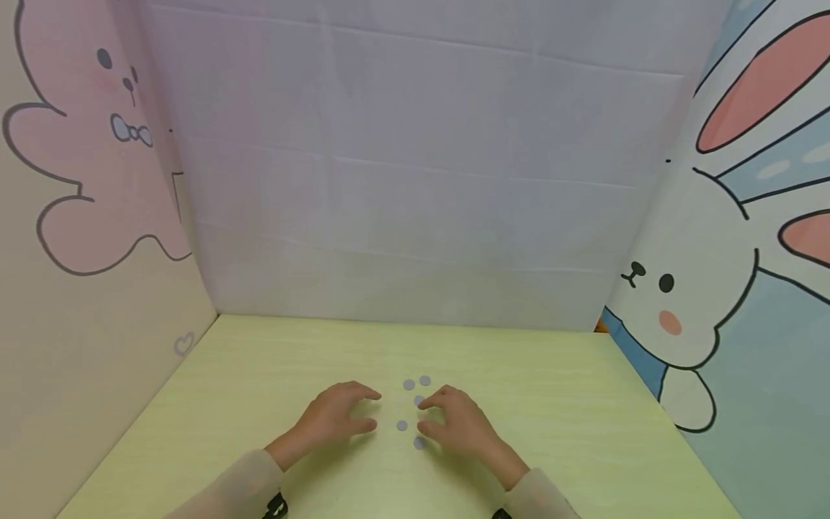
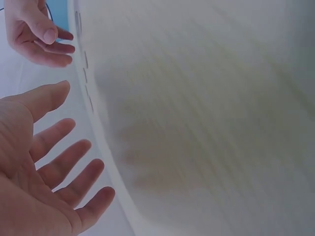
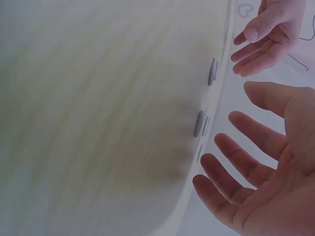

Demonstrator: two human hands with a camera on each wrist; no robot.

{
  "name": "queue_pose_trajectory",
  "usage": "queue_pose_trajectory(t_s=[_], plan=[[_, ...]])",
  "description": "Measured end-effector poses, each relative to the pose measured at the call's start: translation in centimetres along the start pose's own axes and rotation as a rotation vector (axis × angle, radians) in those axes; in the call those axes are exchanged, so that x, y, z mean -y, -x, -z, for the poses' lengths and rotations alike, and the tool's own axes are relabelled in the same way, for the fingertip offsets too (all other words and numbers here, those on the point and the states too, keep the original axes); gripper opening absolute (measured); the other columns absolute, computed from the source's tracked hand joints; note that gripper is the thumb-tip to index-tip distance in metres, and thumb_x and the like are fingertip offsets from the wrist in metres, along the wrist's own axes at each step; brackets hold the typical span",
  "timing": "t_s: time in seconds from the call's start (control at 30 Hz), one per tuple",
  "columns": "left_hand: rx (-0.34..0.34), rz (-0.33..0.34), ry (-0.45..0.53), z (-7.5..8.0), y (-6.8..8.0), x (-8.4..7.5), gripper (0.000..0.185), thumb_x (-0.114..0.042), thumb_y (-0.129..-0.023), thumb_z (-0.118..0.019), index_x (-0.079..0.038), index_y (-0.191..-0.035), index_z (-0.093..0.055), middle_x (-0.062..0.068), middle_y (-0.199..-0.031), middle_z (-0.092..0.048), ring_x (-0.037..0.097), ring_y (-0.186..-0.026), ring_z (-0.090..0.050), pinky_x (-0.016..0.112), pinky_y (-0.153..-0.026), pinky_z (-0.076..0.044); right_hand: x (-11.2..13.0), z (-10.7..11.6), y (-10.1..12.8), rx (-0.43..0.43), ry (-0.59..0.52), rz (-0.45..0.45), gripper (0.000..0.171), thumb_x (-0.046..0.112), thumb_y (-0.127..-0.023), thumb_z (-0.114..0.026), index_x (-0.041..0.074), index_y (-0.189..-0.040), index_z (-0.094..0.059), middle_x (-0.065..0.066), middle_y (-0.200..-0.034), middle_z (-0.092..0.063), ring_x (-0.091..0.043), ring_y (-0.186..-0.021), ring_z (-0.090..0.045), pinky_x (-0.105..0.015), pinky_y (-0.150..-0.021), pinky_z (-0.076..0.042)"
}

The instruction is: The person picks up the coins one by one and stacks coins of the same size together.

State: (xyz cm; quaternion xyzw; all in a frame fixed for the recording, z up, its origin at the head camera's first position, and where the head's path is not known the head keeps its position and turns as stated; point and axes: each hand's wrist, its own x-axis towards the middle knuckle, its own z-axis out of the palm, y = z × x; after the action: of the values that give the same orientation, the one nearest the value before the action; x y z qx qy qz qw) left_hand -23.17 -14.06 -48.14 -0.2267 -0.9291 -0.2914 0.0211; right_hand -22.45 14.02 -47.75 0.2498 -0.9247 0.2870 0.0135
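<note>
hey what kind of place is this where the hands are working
Probably a small tabletop booth set up for recording, not a lived-in room. A light green table is boxed in by cartoon rabbit panels and a plain creased backdrop, with small grey discs between both hands.

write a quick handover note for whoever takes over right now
Left hand: open, holding nothing, just left of the discs.
Right hand: open, holding nothing, just right of them.
Small grey discs: about five, loose on the green table between the hands, not stacked.
Done: nothing gathered or lifted.
Left: the discs have yet to be picked up or handled.
</note>
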Motion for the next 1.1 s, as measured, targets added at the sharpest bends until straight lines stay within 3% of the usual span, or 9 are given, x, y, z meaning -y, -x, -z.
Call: queue_pose_trajectory(t_s=[0.7, 0.93, 1.1], plan=[[0.010, -0.063, -0.053, -1.0, -0.5, -1.1, 0.029, -0.026, -0.084, -0.091, -0.017, -0.110, -0.082, -0.002, -0.112, -0.077, 0.028, -0.109, -0.068, 0.054, -0.096, -0.055, 0.9, -0.7, -1.3, 0.050, 0.080, 0.003, 0.022, 0.024, -0.088, -0.085, 0.012, -0.107, -0.083, 0.000, -0.105, -0.073, -0.017, -0.094, -0.063, -0.035, -0.083, -0.056], [-0.003, -0.071, -0.037, -1.7, -1.0, -1.4, 0.026, -0.025, -0.082, -0.092, -0.017, -0.105, -0.083, -0.002, -0.109, -0.078, 0.028, -0.106, -0.071, 0.058, -0.101, -0.054, 0.6, -1.1, -1.7, 0.043, 0.079, 0.000, 0.018, 0.023, -0.085, -0.087, 0.015, -0.101, -0.085, 0.003, -0.100, -0.073, -0.012, -0.087, -0.058, -0.027, -0.073, -0.050], [-0.021, -0.068, -0.043, -2.1, -1.2, -1.5, 0.023, -0.025, -0.081, -0.093, -0.018, -0.101, -0.084, -0.002, -0.108, -0.078, 0.027, -0.104, -0.070, 0.056, -0.097, -0.057, 0.8, -1.2, -1.9, 0.043, 0.101, 0.010, 0.015, 0.023, -0.085, -0.089, 0.017, -0.098, -0.086, 0.004, -0.097, -0.072, -0.009, -0.083, -0.054, -0.024, -0.069, -0.046]])
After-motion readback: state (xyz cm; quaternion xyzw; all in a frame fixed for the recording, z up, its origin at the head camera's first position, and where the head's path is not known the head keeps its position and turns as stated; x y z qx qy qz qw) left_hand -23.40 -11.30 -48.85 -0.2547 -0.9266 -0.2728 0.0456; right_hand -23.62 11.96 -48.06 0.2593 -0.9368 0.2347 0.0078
